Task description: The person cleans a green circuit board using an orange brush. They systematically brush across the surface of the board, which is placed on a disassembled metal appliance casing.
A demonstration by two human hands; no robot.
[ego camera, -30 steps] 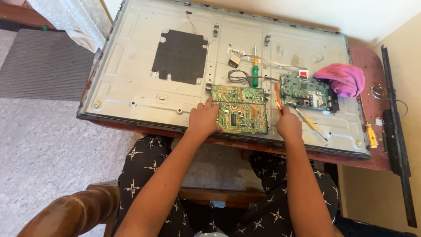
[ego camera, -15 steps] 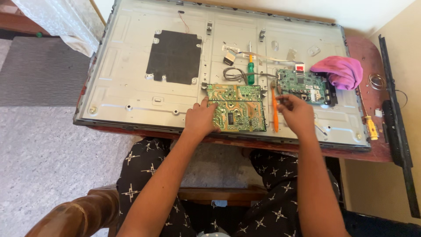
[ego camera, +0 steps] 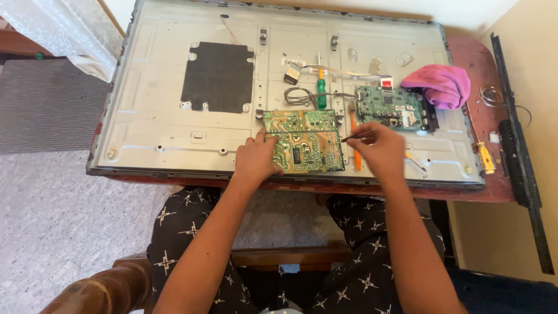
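Nearest the camera, the person's lap in dark trousers with a pale star print [ego camera: 192,232] sits under two bare forearms that reach forward to the edge of a reddish table [ego camera: 471,58]. The left hand [ego camera: 256,158] lies flat, fingers together and pressed down on the near left corner of a yellow-green circuit board [ego camera: 305,142], which rests on the grey metal back panel of a flat television [ego camera: 174,116] laid face down across the table. The right hand [ego camera: 381,145] is closed around a thin dark tool [ego camera: 351,138], pinched between thumb and fingertips, with its tip pointing left toward the right edge of that board. Just beside this hand, an orange-handled brush [ego camera: 354,139] lies on the panel between the two boards. Farther back and to the right sits a smaller green circuit board [ego camera: 389,107], touched on its right by a crumpled pink cloth [ego camera: 442,84]. A green-handled screwdriver [ego camera: 321,90] lies upright beyond the yellow-green board, near a loop of grey cable [ego camera: 296,96]. A black rectangular patch [ego camera: 216,77] covers the panel's left half. A yellow-handled screwdriver [ego camera: 485,158] lies on the table at right, next to a long black strip [ego camera: 517,157].
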